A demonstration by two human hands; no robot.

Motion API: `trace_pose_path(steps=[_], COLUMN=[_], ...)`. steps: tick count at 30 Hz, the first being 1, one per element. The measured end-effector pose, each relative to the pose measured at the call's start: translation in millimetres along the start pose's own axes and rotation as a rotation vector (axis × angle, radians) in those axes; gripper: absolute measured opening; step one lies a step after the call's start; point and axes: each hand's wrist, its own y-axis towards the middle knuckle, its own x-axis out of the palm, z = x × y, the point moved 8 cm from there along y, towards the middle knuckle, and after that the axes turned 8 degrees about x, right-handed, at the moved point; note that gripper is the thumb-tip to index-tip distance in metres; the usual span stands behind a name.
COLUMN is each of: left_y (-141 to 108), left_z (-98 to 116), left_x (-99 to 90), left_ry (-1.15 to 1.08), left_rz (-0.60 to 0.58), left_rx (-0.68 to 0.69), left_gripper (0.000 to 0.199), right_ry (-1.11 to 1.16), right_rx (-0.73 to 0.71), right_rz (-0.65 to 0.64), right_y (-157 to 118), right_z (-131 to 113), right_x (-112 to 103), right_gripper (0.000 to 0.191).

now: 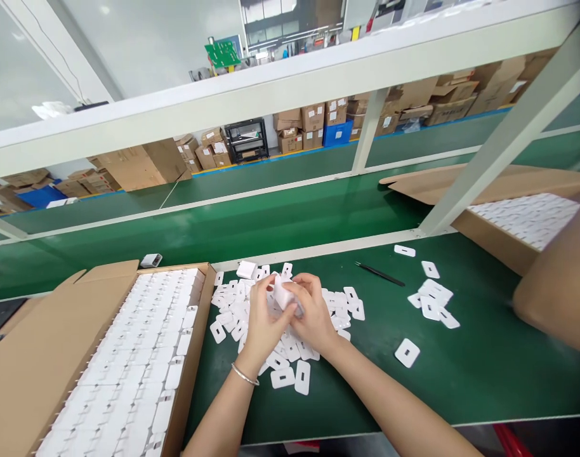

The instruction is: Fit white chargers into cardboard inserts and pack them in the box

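Note:
A small white block-shaped plastic casing, like a charger housing [281, 293], is gripped between my two hands above the bench. My left hand [262, 320] pinches it from the left, a bangle on its wrist. From the right, the fingers and thumb of my right hand [315, 315] close on the same casing. Beneath and around both hands spreads a heap of flat white rounded plates [294, 349], each with a small slot. Another white casing [247, 270] stands at the back of the heap. My fingers cover part of the held piece.
On the left, a cardboard box [195, 362] holds rows of white casings. Black tweezers [380, 274] and loose white plates [433, 298] lie right of the heap. Another filled carton [499, 238] sits far right, near a person's blurred arm [556, 292]. A shelf post [499, 127] rises behind.

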Motion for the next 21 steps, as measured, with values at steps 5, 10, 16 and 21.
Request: trace_pose_path(steps=[5, 10, 16, 21], left_y=[14, 38, 41, 36], left_z=[-1, -20, -53, -69], left_x=[-3.3, -68.2, -148.8, -145.2], left_ry=[0.013, 0.162, 0.678, 0.946], left_rz=[0.029, 0.234, 0.414, 0.224], left_rx=[-0.021, -0.032, -0.194, -0.274], left_gripper=[0.049, 0.048, 0.049, 0.045], right_ry=[0.035, 0.065, 0.011, -0.28], right_rx=[-0.028, 0.061, 0.165, 0.275], right_rz=[-0.128, -0.08, 0.046, 0.033], right_y=[5, 11, 11, 12], right_z=[-3, 2, 23, 43], right_x=[5, -5, -12, -10], right_gripper=[0.062, 0.057, 0.046, 0.034])
